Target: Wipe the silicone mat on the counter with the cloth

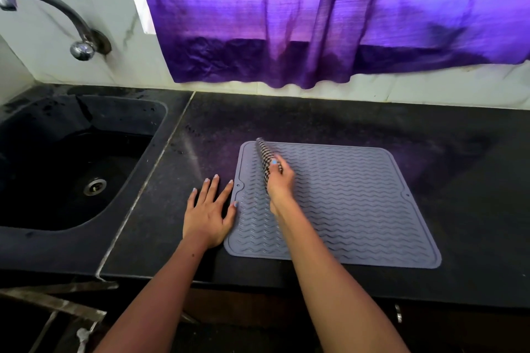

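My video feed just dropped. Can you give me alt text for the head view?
The right hand grips a checkered cloth on the grey silicone mat, near its far left corner. The left hand lies flat on the black counter, thumb touching the mat's left edge; a sink sits further left.

Black stone counter point(329, 123) runs across the view, speckled, with a pale seam line on its left part. Black sink point(71, 157) is set into the counter on the left; round metal drain point(95, 186) sits at its bottom, and water spots show on the back rim. Curved metal faucet point(54, 17) is mounted on the white marble-look wall tile point(57, 66) above the sink, spout pointing left. Purple curtain point(315, 17) hangs over the window behind the counter, its hem wrinkled and darker, ending just above the backsplash. Below the counter edge, a small metal cabinet handle point(398, 313) is visible at lower right.
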`<state>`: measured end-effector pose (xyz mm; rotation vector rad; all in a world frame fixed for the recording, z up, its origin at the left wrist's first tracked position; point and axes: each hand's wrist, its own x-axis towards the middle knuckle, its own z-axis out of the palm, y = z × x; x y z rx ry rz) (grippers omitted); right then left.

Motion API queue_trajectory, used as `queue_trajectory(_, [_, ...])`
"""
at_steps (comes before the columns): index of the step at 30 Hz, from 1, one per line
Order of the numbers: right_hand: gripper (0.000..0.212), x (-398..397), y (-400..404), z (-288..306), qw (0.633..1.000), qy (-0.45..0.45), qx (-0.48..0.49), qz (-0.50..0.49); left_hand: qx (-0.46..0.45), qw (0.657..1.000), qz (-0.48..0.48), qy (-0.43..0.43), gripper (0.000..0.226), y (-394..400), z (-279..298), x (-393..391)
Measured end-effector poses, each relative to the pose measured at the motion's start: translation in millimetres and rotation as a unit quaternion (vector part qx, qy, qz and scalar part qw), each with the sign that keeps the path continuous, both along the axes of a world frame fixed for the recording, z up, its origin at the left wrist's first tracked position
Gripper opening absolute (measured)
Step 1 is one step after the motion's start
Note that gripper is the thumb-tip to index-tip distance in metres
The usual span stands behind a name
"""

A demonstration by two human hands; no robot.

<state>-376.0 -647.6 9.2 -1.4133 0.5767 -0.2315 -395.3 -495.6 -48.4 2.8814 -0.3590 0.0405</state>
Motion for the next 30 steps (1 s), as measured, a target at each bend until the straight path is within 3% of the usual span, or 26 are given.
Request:
queue_trajectory(1, [0.039,2,1,5,0.999,-0.007,-0.019,-0.025,0.0,1.0,0.001,-0.001,0.079,0,0,0])
queue_trajectory(4, [0.046,6,3,8,0.966,-0.012,-0.26,0.012,0.009,1.0,0.002,0.002,0.08,0,1,0])
queue_trajectory(7, [0.053,9,7,-17,0.856,0.011,-0.489,0.165,0.008,1.0,-0.001,0.0,0.079,0,1,0])
queue_trajectory(8, [0.055,9,9,-27,0.822,0.035,-0.528,0.211,0.003,1.0,-0.002,-0.004,0.078,0,0,0])
queue_trajectory(10, [0.06,10,12,-36,0.796,0.071,-0.546,0.252,-0.005,1.0,-0.002,-0.011,0.077,1,-2,0])
queue_trajectory(15, [0.062,17,8,-38,0.79,0.073,-0.545,0.269,0.0,1.0,-0.005,-0.013,0.074,1,-4,2])
queue_trajectory(18, [0.056,21,8,-35,0.814,0.06,-0.514,0.263,0.0,1.0,-0.005,-0.017,0.074,1,-5,2])
queue_trajectory(19, [0.052,23,8,-31,0.847,0.053,-0.466,0.249,0.001,1.0,-0.005,-0.016,0.074,2,-5,2])
queue_trajectory(20, [0.047,26,6,-27,0.902,0.049,-0.371,0.214,0.002,1.0,-0.004,-0.013,0.075,2,-5,2])
queue_trajectory(21, [0.042,29,2,-20,0.962,0.045,-0.224,0.151,0.001,1.0,-0.003,-0.012,0.075,2,-5,2])
queue_trajectory(22, [0.038,32,-4,-11,0.994,0.032,-0.068,0.073,-0.001,1.0,-0.004,-0.013,0.075,3,-5,2])
queue_trajectory(23, [0.036,34,-12,-4,0.999,0.01,0.04,-0.014,-0.003,1.0,-0.004,-0.014,0.075,3,-5,2])
queue_trajectory(24, [0.035,35,-21,1,0.994,-0.008,0.068,-0.088,-0.006,1.0,-0.004,-0.015,0.075,3,-5,3])
queue_trajectory(25, [0.035,34,-30,6,0.991,-0.02,0.025,-0.128,-0.008,1.0,-0.005,-0.016,0.075,3,-6,3])
queue_trajectory(27, [0.038,32,-44,12,0.977,-0.028,-0.16,-0.137,-0.011,1.0,-0.005,-0.019,0.075,3,-6,3])
queue_trajectory(30, [0.046,30,-53,4,0.919,-0.027,-0.391,-0.034,-0.016,1.0,-0.003,-0.021,0.075,3,-7,3])
